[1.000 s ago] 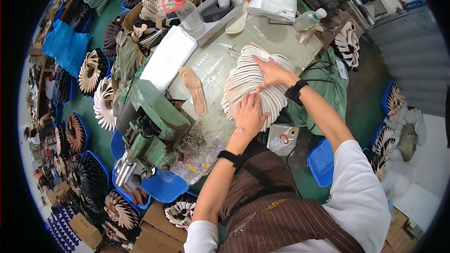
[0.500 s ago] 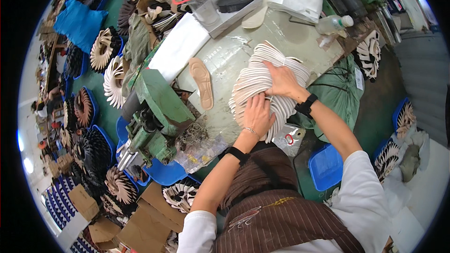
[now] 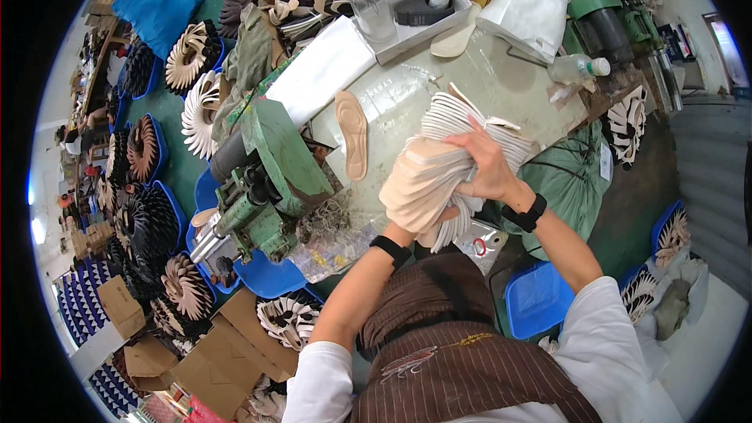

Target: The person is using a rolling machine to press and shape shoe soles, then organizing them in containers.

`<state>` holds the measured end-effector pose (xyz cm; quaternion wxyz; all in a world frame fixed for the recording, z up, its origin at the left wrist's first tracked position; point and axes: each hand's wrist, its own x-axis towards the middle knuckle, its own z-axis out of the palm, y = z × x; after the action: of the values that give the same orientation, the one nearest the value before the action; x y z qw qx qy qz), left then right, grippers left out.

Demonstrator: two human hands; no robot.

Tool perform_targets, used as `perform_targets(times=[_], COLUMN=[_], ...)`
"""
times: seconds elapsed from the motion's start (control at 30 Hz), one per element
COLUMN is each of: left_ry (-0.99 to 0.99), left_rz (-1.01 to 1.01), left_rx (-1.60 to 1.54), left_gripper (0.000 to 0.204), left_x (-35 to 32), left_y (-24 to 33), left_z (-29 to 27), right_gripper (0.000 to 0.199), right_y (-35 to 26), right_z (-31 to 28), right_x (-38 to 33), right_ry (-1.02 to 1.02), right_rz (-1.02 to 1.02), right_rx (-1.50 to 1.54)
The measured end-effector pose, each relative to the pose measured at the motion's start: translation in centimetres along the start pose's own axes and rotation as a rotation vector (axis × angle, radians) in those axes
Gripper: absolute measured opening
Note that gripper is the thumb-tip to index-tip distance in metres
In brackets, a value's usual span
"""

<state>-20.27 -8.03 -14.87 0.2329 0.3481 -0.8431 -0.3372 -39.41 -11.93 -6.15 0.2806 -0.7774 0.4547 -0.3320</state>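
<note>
Compared with half a second ago, a batch of beige insoles (image 3: pixel 419 180) has been tipped up from its pile, and the left hand (image 3: pixel 402 233), earlier laid on top, has been brought underneath. Bench objects have been shifted slightly rightward in the frame. Most of the left hand is hidden by the insoles, so how far it is closed cannot be told. At right of centre, the right hand (image 3: pixel 491 166) is held open in a wide curve, its thumb and fingers spread along the batch's edges. Behind that hand, the rest of the pile (image 3: pixel 513 137) is fanned out at the near edge of the grey bench top (image 3: pixel 399 120).

Left of centre, a single insole (image 3: pixel 352 137) is laid flat, well apart from the pile. Farther left, the bench is flanked by a green machine (image 3: pixel 282 164). At upper centre, a red-capped bottle (image 3: pixel 374 19) is seen at the left end of a grey tray (image 3: pixel 403 48). To the lower right, a blue bin (image 3: pixel 540 298) is placed on the floor.
</note>
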Motion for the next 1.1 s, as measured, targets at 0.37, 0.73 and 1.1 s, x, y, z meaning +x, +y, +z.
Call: perform_targets(times=[0.37, 0.73, 1.1], left_ry=[0.406, 0.905, 1.132], left_rz=[-0.36, -0.432, -0.594], left_rx=[-0.373, -1.011, -1.002], left_gripper=[0.103, 0.083, 0.065], left_x=[1.0, -16.6, -36.2], left_y=[9.9, 12.7, 7.2], left_z=[-8.6, -20.6, -27.4], right_gripper=[0.085, 0.064, 0.071], right_y=[-8.6, -25.9, -37.8], right_z=[-5.6, 6.4, 26.6], right_x=[5.4, 4.6, 5.3], right_ry=[0.751, -0.131, -0.208], right_rz=[0.203, -0.202, 0.37], right_rx=[0.082, 0.516, 0.861])
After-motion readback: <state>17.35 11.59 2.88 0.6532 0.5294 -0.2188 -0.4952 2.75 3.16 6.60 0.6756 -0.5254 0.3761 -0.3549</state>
